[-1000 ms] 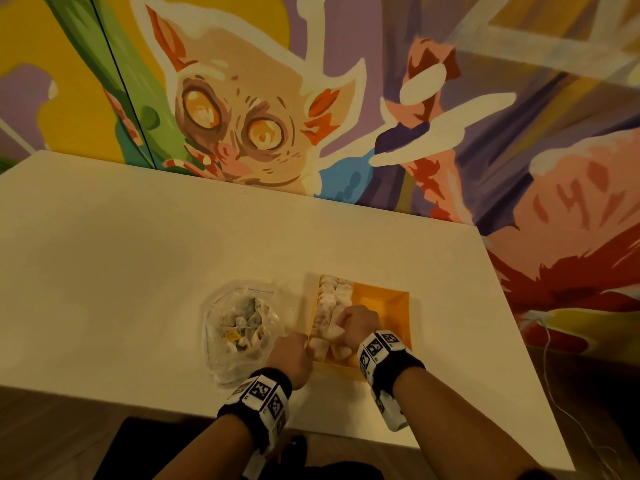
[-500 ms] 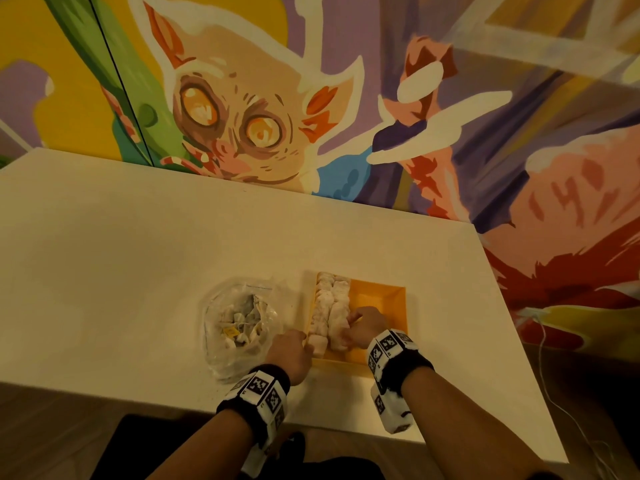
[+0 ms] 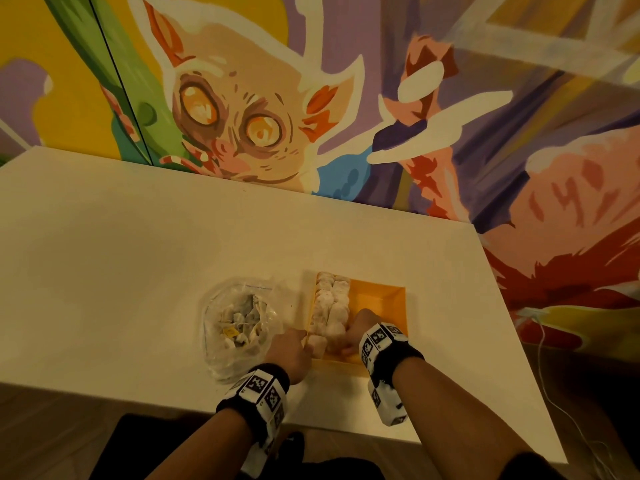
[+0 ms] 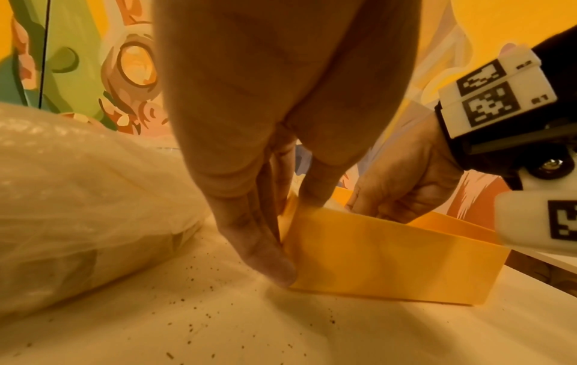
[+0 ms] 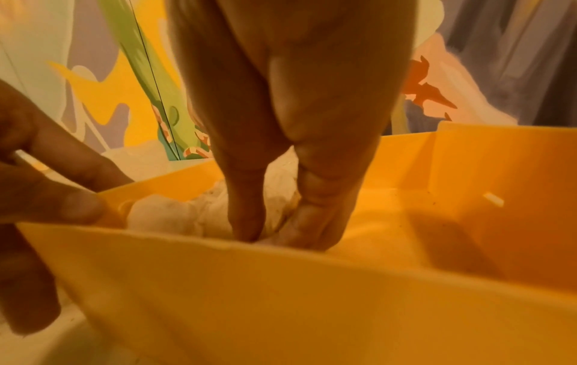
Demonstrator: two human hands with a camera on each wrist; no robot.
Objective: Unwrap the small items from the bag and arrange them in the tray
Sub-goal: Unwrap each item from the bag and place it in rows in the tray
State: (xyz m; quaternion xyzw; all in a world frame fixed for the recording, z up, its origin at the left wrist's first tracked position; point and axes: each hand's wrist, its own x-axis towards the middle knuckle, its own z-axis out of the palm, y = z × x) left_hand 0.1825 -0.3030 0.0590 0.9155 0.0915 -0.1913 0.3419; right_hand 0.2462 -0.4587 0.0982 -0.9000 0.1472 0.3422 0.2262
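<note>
My left hand (image 3: 291, 351) is at the near left corner of the orange tray (image 3: 388, 299), which sits on the white counter (image 3: 121, 271). In the left wrist view its fingers (image 4: 262, 247) run straight down the outside of the tray's left wall with the tips on the counter, and the thumb reaches over the rim to the inside, so the wall is pinched between thumb and fingers at that corner.

My right hand (image 3: 360, 327) is inside the tray, at its near end. The right wrist view shows thumb and fingers (image 5: 246, 210) brought together and pointing down, nipping one of the pale unwrapped items (image 5: 175, 217) against the inside of the tray's near wall. I cannot tell how much of that piece the fingers cover.

The rest of the unwrapped items (image 3: 329, 303) lie in two rows along the left side of the tray, running from its far wall to my hands; the right side of the tray shows bare orange floor.

The clear plastic bag (image 3: 239, 327) lies on the counter just left of the tray, bulging with wrapped pieces, close beside my left hand. Dark crumbs (image 4: 193, 318) are scattered on the counter in front of the tray
</note>
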